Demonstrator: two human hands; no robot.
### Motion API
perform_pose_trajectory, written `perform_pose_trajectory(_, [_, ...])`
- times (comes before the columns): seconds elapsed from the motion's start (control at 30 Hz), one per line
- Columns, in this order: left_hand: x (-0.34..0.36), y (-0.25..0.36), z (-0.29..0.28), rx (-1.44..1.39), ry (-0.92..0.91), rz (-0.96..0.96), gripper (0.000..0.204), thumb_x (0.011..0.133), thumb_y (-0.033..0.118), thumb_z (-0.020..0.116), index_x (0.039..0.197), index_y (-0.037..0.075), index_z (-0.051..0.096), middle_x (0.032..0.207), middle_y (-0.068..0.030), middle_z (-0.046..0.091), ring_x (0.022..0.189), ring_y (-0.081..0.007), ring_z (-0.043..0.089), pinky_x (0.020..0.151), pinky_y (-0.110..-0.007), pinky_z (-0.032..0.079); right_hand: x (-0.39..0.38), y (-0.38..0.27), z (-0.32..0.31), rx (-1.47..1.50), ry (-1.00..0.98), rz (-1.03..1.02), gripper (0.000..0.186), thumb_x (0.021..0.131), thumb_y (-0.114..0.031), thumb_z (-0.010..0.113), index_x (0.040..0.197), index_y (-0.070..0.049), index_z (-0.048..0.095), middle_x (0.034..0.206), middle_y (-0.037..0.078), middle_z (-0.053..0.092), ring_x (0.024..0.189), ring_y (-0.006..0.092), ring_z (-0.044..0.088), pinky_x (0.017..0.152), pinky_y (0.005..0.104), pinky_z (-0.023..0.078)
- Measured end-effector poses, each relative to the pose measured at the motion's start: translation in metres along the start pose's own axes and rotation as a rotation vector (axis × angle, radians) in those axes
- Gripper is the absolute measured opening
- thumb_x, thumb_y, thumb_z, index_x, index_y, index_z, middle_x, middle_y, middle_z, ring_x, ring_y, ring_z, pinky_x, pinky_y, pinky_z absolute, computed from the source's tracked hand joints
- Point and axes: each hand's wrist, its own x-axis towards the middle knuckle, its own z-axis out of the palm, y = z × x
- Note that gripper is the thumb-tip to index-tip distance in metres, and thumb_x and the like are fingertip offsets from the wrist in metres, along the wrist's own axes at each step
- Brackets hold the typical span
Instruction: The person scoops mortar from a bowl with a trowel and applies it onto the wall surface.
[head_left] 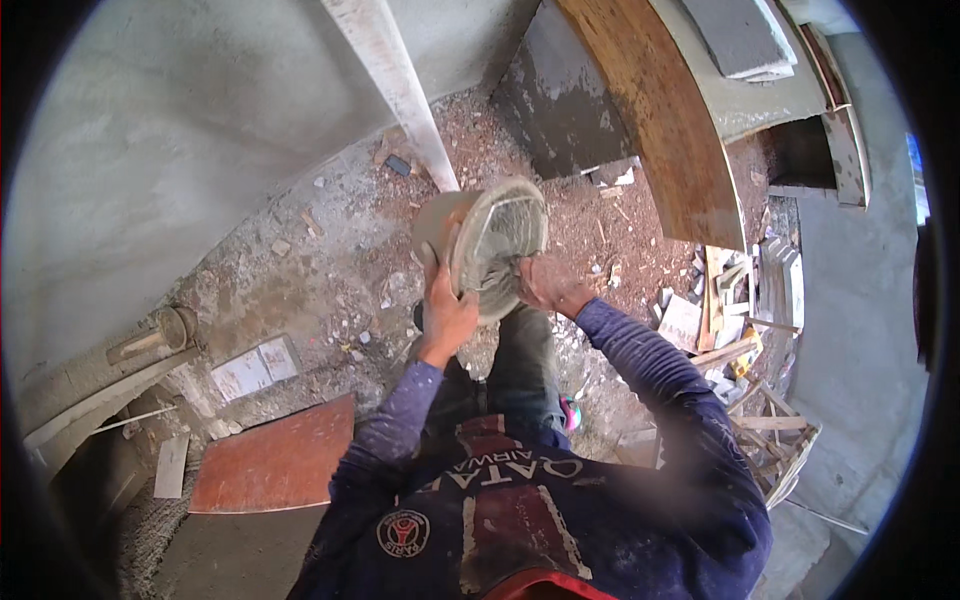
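Observation:
A round, mortar-stained bucket [437, 219] is held tilted in front of my legs, its mouth turned toward the right. Grey wet residue coats the inside. My left hand [447, 312] grips the bucket at its near left side, thumb near the rim and fingers along the outer wall. At the right of the mouth, my right hand [550, 284] reaches in over the rim with its fingers curled closed. Whatever those fingers may hold is hidden against the grey interior.
A whitish post [395, 85] leans just beyond the bucket. Rubble and wood chips litter the floor [320, 270]. On the right are a large wooden board [655, 110] and scrap wood [715, 300]. A reddish panel [275, 455] and white tiles [255, 369] lie at left.

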Motion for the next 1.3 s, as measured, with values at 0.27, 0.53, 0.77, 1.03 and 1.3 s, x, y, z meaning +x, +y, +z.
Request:
perform_pose_trajectory(0.27, [-0.019, -0.039, -0.061, -0.568, -0.067, -0.443, 0.053, 0.075, -0.006, 0.053, 0.128, 0.000, 0.048, 0.110, -0.0100, 0.062, 0.097, -0.0201, 0.060, 0.086, -0.033, 0.049, -0.018, -0.085, -0.023, 0.520, 0.112, 0.135, 0.040, 0.091, -0.033, 0.056, 0.116, -0.002, 0.058, 0.102, 0.024, 0.065, 0.088, 0.0410, 0.065, 0.079, 0.0486, 0.052])
perform_pose_trajectory(0.53, [-0.035, -0.047, -0.064, -0.918, 0.056, -0.602, 0.055, 0.077, -0.009, 0.053, 0.130, 0.001, 0.047, 0.115, -0.0082, 0.060, 0.104, -0.0190, 0.057, 0.091, -0.033, 0.047, -0.025, -0.064, 0.006, 0.126, 0.267, 0.072, 0.040, 0.092, -0.031, 0.055, 0.120, -0.001, 0.056, 0.096, 0.025, 0.066, 0.082, 0.0421, 0.065, 0.074, 0.0493, 0.053])
perform_pose_trajectory(0.77, [-0.030, -0.059, -0.044, -0.961, 0.069, -0.649, 0.059, 0.076, -0.009, 0.054, 0.133, 0.003, 0.046, 0.118, -0.0078, 0.058, 0.105, -0.0187, 0.057, 0.091, -0.033, 0.046, -0.029, -0.065, -0.034, 0.243, 0.086, 0.255, 0.038, 0.092, -0.029, 0.056, 0.117, 0.000, 0.056, 0.085, 0.024, 0.066, 0.073, 0.0445, 0.064, 0.069, 0.0502, 0.053])
perform_pose_trajectory(1.03, [-0.012, -0.078, -0.005, -1.001, 0.113, -0.656, 0.064, 0.080, -0.011, 0.049, 0.140, 0.006, 0.038, 0.126, -0.0108, 0.052, 0.110, -0.0224, 0.056, 0.085, -0.034, 0.051, -0.012, 0.012, -0.063, 0.629, 0.212, 0.168, 0.038, 0.089, -0.032, 0.061, 0.109, 0.000, 0.059, 0.084, 0.024, 0.064, 0.078, 0.0414, 0.065, 0.072, 0.0472, 0.051])
perform_pose_trajectory(1.3, [-0.037, -0.119, 0.028, -0.864, 0.258, -0.797, 0.049, 0.081, 0.001, 0.064, 0.128, 0.006, 0.050, 0.113, -0.0083, 0.060, 0.098, -0.0208, 0.061, 0.077, -0.035, 0.053, 0.099, 0.148, -0.008, 0.367, 0.409, 0.670, 0.040, 0.089, -0.033, 0.059, 0.114, -0.002, 0.058, 0.098, 0.025, 0.066, 0.088, 0.0423, 0.065, 0.079, 0.0490, 0.051])
